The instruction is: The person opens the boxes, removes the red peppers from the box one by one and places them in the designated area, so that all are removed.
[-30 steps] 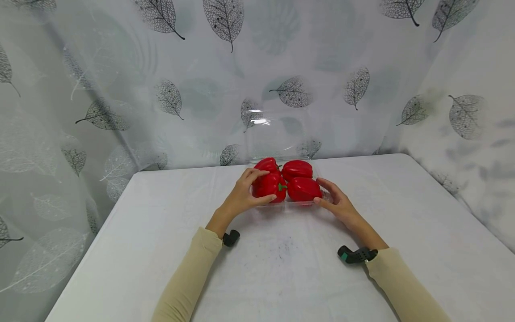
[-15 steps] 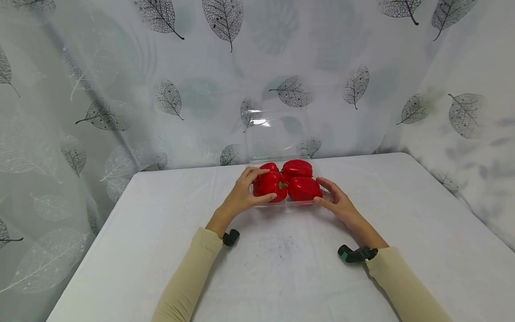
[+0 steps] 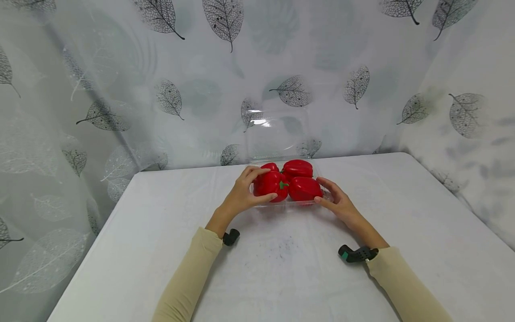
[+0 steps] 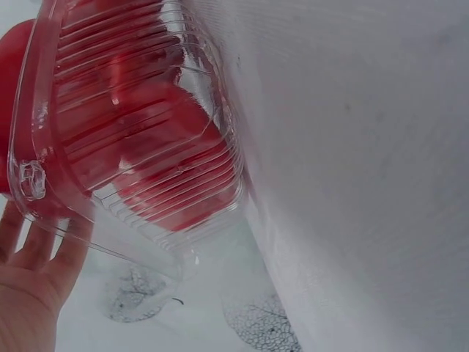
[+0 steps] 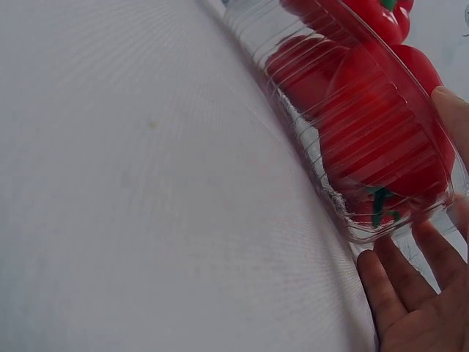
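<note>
Several red bell peppers (image 3: 304, 189) sit in a clear plastic clamshell container (image 4: 209, 176), whose lid (image 3: 277, 134) stands raised behind them. My left hand (image 3: 244, 190) holds the container's left end, its thumb at the front rim. One of its fingers reaches over the front-left bell pepper (image 3: 272, 187), which has a green stem. At the right end my right hand (image 3: 339, 203) grips the container, thumb on the front corner. In the right wrist view its other fingers (image 5: 392, 275) bend around the end wall. The rear-left bell pepper (image 3: 270, 167) is partly hidden.
The container stands near the back edge of a table (image 3: 281, 268) covered with white cloth. Behind it hangs a leaf-patterned curtain (image 3: 193, 89), close to the raised lid. Dark wrist cameras (image 3: 357, 254) sit on both forearms.
The rear-left bell pepper has sunk lower in the container. The front-left one has shifted slightly right, with its stem turned a little. Both hands have stayed almost in place.
</note>
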`<state>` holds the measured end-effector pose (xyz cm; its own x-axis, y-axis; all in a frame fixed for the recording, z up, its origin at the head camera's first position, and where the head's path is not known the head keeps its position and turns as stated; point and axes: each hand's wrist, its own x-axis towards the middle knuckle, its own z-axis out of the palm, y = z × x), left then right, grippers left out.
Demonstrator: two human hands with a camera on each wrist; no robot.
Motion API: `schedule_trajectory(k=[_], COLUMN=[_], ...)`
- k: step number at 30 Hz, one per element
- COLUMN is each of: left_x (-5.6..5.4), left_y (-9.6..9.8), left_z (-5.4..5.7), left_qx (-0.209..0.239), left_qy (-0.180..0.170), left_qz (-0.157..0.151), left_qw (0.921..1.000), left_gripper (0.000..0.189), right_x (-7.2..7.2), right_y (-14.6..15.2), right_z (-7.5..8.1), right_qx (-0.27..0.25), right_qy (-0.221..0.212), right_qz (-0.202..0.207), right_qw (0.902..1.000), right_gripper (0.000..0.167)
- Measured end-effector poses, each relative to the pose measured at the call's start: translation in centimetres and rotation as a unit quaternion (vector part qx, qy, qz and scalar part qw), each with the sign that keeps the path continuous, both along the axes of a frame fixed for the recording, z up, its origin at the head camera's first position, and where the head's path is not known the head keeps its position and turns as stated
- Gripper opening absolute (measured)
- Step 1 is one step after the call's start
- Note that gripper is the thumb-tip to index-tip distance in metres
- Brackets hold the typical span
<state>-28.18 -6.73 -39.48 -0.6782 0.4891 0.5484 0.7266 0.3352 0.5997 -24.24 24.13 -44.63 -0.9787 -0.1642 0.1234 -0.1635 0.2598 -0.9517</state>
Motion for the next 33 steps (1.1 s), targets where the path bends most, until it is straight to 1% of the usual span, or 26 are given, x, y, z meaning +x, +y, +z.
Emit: schedule_trajectory(k=[10, 22, 28, 33], left_x=[0.1, 0.7, 0.9, 1.1], left_y=[0.1, 0.3, 0.4, 0.5], left_z=[0.2, 1.0, 1.1, 1.2], left_qx=[0.002, -0.005, -0.011, -0.010], left_qy=[0.012, 0.021, 0.024, 0.028], left_qz=[-0.007, -0.008, -0.008, -0.016], left_qw=[0.9999, 0.9997, 0.9996, 0.9994], left_gripper=[0.061, 0.063, 0.064, 0.063], right_x=[0.0, 0.0, 0.0, 0.0], right_y=[0.1, 0.0, 0.0, 0.1], right_z=[0.0, 0.2, 0.1, 0.0], right_qx=[-0.002, -0.002, -0.002, 0.000], right_qy=[-0.003, -0.004, -0.005, -0.006], right_qz=[-0.002, 0.002, 0.001, -0.001], right_qw=[1.0000, 1.0000, 1.0000, 1.0000], right_gripper=[0.074, 0.073, 0.073, 0.074])
